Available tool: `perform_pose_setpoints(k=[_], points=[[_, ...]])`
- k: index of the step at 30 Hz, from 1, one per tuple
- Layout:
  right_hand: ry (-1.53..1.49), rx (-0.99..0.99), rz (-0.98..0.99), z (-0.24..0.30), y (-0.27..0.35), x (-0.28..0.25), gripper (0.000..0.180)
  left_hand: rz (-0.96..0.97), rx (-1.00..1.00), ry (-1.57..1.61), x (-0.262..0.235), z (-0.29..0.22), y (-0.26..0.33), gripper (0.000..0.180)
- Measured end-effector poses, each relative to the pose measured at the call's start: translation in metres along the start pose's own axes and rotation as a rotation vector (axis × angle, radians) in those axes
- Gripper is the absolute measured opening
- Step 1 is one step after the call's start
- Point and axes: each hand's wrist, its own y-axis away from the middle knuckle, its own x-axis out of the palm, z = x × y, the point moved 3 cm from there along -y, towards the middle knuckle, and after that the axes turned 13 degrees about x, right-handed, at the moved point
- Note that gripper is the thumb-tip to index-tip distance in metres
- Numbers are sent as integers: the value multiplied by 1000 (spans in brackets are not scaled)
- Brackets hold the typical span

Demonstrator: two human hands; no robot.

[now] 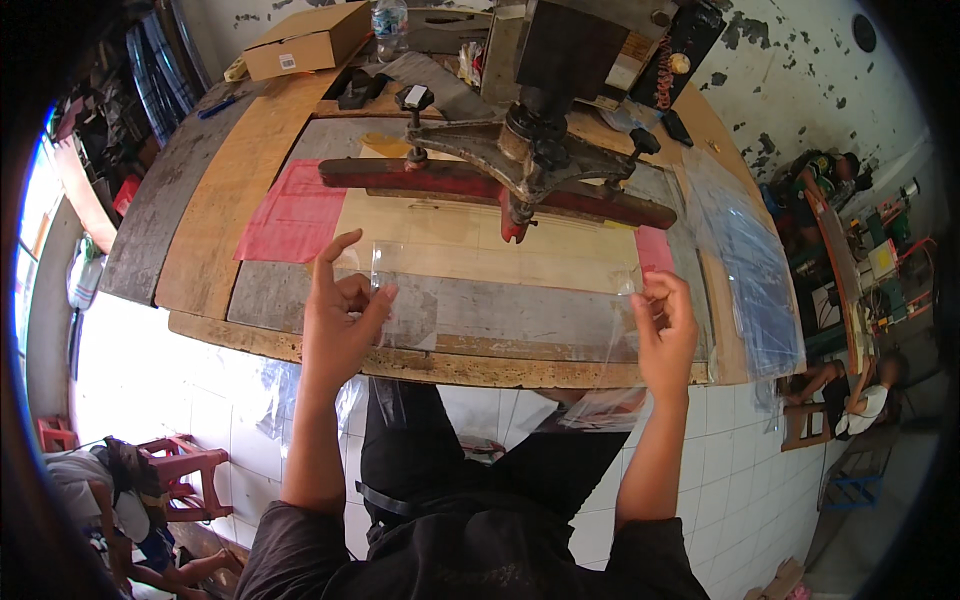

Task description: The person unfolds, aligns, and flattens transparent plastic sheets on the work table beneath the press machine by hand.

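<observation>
A thin, see-through plastic sheet (pixel 408 312) stretches between my hands above the front of the work table, its outline hard to follow against the bench. My left hand (pixel 343 315) pinches it near its left edge, with the index finger raised. At the other end, the thumb and fingers of my right hand (pixel 666 325) are closed on it. Beyond the hands lies a cream sheet (pixel 480 240) with pink-red pieces (pixel 290 212) at its sides, on a grey metal plate (pixel 270 292). A press with a red-edged bar (pixel 600 203) stands over the cream sheet.
Clear plastic sheets (pixel 755 310) are piled at the table's right. At the back are a cardboard box (pixel 305 40), a water bottle (pixel 390 25) and a black phone (pixel 677 128). A blue pen (pixel 216 107) lies at left. Other people sit low on both sides, near a red stool (pixel 190 470).
</observation>
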Motion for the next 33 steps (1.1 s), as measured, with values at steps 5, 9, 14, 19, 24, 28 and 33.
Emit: perform_pose_setpoints(k=[5, 9, 14, 19, 24, 28, 33], points=[[450, -198, 142, -5, -23, 13, 18, 280, 181, -597, 4, 2, -20, 22], [492, -232, 177, -10, -49, 23, 17, 380, 379, -712, 7, 14, -49, 24], [536, -314, 159, -28, -72, 35, 21, 449, 563, -892, 15, 41, -73, 22], [501, -272, 155, -42, -78, 38, 23, 386, 601, -920, 18, 44, -67, 27], [474, -178, 166, -42, -81, 38, 25, 400, 543, -930, 20, 40, -69, 34], [523, -169, 157, -38, -81, 38, 29, 416, 513, -961, 21, 39, -70, 35], [545, -190, 134, -39, -80, 38, 29, 419, 519, -974, 23, 38, -71, 36]])
